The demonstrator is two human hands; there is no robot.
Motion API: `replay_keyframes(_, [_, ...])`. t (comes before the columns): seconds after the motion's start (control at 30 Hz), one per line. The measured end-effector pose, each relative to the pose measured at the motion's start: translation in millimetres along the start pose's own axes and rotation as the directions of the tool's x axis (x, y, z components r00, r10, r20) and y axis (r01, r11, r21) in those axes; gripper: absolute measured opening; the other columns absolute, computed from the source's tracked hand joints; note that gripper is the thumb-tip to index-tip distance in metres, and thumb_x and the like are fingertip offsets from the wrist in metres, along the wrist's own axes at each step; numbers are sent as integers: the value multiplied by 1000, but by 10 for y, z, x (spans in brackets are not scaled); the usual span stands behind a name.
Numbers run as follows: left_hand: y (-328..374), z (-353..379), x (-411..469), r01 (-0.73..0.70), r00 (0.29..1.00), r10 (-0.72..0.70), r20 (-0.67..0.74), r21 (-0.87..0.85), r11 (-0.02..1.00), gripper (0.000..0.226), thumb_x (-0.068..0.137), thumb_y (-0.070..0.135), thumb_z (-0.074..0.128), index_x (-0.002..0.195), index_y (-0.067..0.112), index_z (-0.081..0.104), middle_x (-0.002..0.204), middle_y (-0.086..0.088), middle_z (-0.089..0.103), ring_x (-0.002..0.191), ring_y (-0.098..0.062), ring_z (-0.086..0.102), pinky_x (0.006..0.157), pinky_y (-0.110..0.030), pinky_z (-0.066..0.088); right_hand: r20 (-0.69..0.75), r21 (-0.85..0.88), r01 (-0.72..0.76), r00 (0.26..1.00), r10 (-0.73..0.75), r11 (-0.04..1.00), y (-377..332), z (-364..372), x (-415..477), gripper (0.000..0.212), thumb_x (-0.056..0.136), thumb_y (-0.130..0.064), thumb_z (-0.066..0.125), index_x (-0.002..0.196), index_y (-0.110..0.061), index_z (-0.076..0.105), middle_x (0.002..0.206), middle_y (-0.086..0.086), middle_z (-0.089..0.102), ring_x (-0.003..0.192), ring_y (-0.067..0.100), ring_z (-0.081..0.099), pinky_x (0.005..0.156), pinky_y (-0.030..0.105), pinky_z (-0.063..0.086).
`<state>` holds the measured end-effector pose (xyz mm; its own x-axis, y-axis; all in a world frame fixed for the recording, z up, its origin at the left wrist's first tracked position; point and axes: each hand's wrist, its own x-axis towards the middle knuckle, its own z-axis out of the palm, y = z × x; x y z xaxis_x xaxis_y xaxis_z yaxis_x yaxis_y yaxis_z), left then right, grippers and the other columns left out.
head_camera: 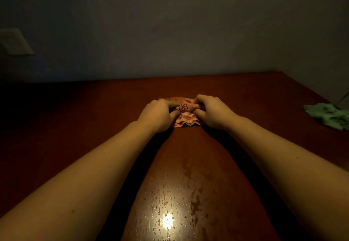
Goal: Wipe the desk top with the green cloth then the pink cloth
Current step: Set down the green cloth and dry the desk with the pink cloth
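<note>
Pink cloth: bunched under my fingers near the middle of the desk top — the pink cloth, patterned with a flower and wavy bands, lies in soft folds touching the wood.
Left hand: my left hand has fingers curled into the cloth's left side, thumb pinching a fold.
Right hand: my right hand mirrors it, fingers and thumb curled round the right side of the bundle.
Green cloth: the green cloth sits crumpled at the far right edge of the desk, well apart from my hands and untouched.
Desk top: the desk top is dark reddish wood; near me it shows beaded wet patches under a bright glare.
Stage: I judge the green pass done and the pink pass in hand.
Handling: the cloth looks light, limp and thin — it will crumple and slide rather than hold a shape.
Where to hold: best gathered into a pad from both sides, palms pressing down, so it does not skate on the wet film.
</note>
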<state>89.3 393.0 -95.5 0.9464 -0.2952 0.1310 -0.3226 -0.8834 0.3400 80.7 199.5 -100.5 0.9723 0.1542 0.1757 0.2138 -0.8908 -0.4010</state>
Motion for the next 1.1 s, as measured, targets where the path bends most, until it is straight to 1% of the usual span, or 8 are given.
replay_keyframes(0.1, [-44, 40, -170, -34, 999, 35, 29, -41, 999, 44, 95, 54, 53, 135, 36, 58, 141, 3, 57, 129, -22, 52, 104, -36, 45, 50, -13, 63, 997, -62, 998, 22, -20, -160, 16, 91, -31, 63, 103, -21, 59, 104, 5, 67, 94, 24, 62, 79, 39, 52])
replay_keyframes(0.2, [-30, 84, -193, -30, 1000, 30, -5, -71, 997, 44, 94, 53, 56, 134, 34, 59, 137, 3, 60, 126, -21, 55, 102, -36, 47, 28, 6, 94, 995, -94, 996, 64, -25, -196, 13, 91, -32, 64, 98, -23, 58, 102, 3, 68, 92, 22, 62, 73, 33, 47])
replay_keyframes(0.4, [76, 38, -18, 32, 999, -32, -9, -77, 997, 40, 93, 46, 62, 129, 30, 64, 132, 2, 64, 123, -21, 57, 103, -37, 47, 8, -18, 1, 1000, -1, 1000, -15, -8, -48, 19, 92, -29, 62, 107, -19, 58, 108, 8, 66, 95, 27, 61, 74, 33, 47])
replay_keyframes(0.6, [33, 26, -472, -29, 1000, 29, -7, -41, 999, 40, 93, 46, 62, 131, 33, 62, 133, 6, 63, 123, -18, 57, 102, -34, 47, 83, -104, 155, 986, -147, 982, -62, -77, -482, 14, 92, -34, 61, 91, -23, 51, 85, -2, 59, 76, 20, 56, 62, 32, 37])
replay_keyframes(0.8, [170, 48, -412, 62, 997, -64, -36, -60, 996, 39, 93, 46, 61, 130, 33, 63, 132, 0, 64, 120, -24, 59, 100, -39, 49, 24, -30, 44, 999, -43, 999, -122, -41, -344, 14, 92, -29, 60, 98, -19, 55, 101, 7, 65, 90, 27, 60, 68, 31, 41])
replay_keyframes(0.87, [193, 30, -466, 79, 996, -80, -29, -58, 995, 39, 93, 45, 61, 130, 33, 63, 132, 0, 64, 120, -24, 58, 100, -39, 49, 26, 4, 10, 1000, -10, 1000, -132, -41, -404, 13, 92, -29, 61, 97, -21, 53, 101, 6, 64, 88, 26, 58, 69, 30, 39])
replay_keyframes(1.0, [169, 11, -715, 21, 1000, -21, 1, -5, 1000, 37, 92, 45, 63, 128, 34, 64, 131, 4, 65, 119, -21, 59, 99, -36, 50, 102, -75, 100, 991, -92, 992, -152, -83, -674, 13, 91, -30, 61, 92, -21, 52, 89, -1, 59, 81, 22, 57, 64, 33, 41])
replay_keyframes(1.1, [164, -6, -757, 26, 1000, -25, 10, -40, 999, 38, 91, 44, 65, 128, 32, 65, 131, 6, 64, 121, -18, 59, 101, -34, 48, 73, -63, 99, 993, -95, 993, -162, -72, -760, 12, 93, -32, 59, 96, -22, 53, 91, 0, 61, 82, 22, 58, 65, 34, 45])
